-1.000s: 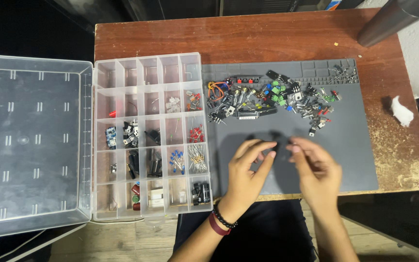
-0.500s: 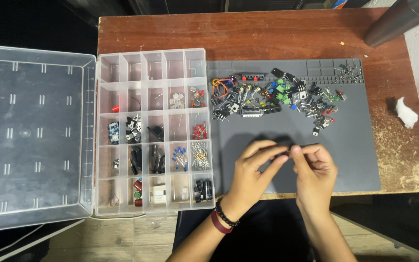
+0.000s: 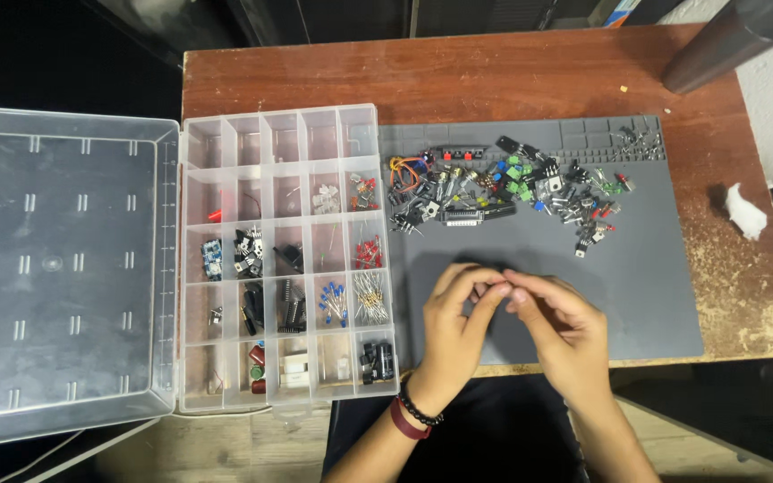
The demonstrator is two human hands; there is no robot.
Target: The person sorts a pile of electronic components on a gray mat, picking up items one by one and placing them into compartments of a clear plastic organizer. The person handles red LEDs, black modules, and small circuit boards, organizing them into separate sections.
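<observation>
Head view: compared to a second ago the hands have drifted lower on the gray mat (image 3: 637, 295) and closed in so the fingertips now meet. Wooden surface (image 3: 512, 76) fills most of the scene, dark room around it, with a dark cylinder (image 3: 731, 40) at the far right corner. Clear organizer box (image 3: 284, 259) sits left, lid (image 3: 60, 277) flipped open. Pile of small electronic parts (image 3: 503, 188) lies up the mat, well apart from both hands. Left hand (image 3: 458, 326) and right hand (image 3: 556, 326) pinch together, grip narrow; can't tell what's between them, too small. White scrap (image 3: 746, 210) off to the right.
</observation>
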